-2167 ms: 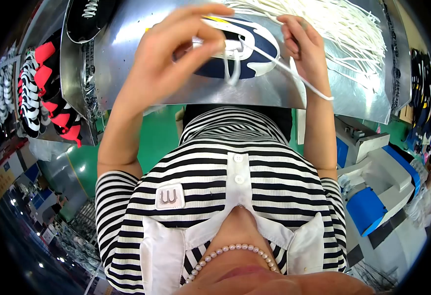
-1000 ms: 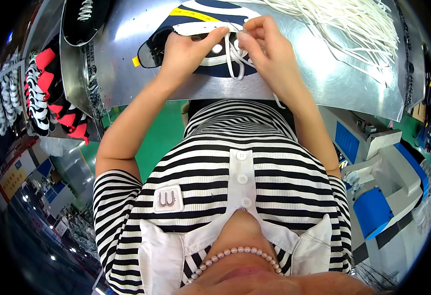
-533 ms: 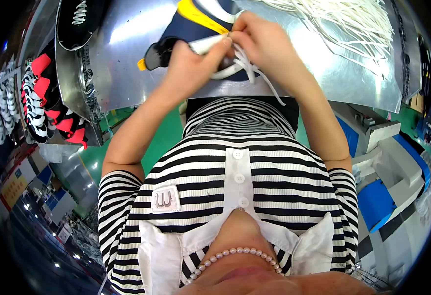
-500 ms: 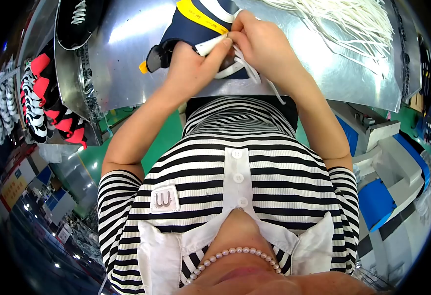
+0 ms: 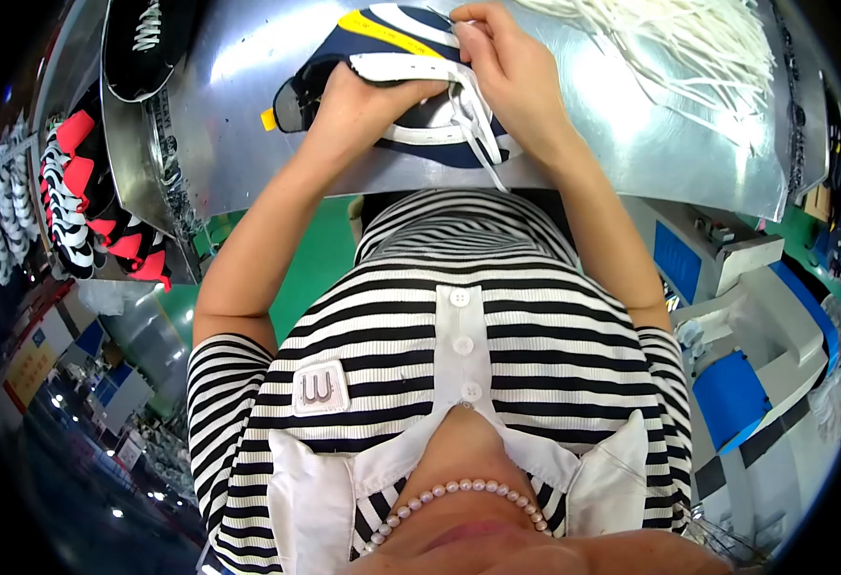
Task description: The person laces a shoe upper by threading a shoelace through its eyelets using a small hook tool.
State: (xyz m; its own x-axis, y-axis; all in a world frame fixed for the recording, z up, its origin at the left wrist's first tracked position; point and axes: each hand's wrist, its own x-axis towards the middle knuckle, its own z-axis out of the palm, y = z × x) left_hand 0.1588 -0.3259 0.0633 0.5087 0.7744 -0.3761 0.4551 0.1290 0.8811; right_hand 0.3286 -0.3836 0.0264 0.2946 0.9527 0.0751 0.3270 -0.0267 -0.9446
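Note:
A navy shoe upper (image 5: 437,153) with a yellow band and white stripes lies on the metal table, its opening facing me. My left hand (image 5: 368,107) reaches into that opening and grips the white eyelet strip (image 5: 396,67), thumb stretched along its near side. White shoelace (image 5: 473,120) crosses between the eyelet rows at the right end, and a loose length hangs toward the table's near edge. Beyond the strip, my right hand (image 5: 505,67) is closed in a pinch at the upper's far right side. A thin tip shows at its fingertips; it looks like a lace end.
A pile of white laces (image 5: 679,57) spreads over the right of the metal table (image 5: 238,144). At the far left stands a laced black shoe (image 5: 149,48). Red, black and white shoe parts (image 5: 80,192) hang in a row on the left. A grey-and-blue machine (image 5: 756,326) stands right.
My right hand has moved away from the eyelet strip, up and slightly outward. The strip has turned to show more of its face, and the loose lace end has shifted left.

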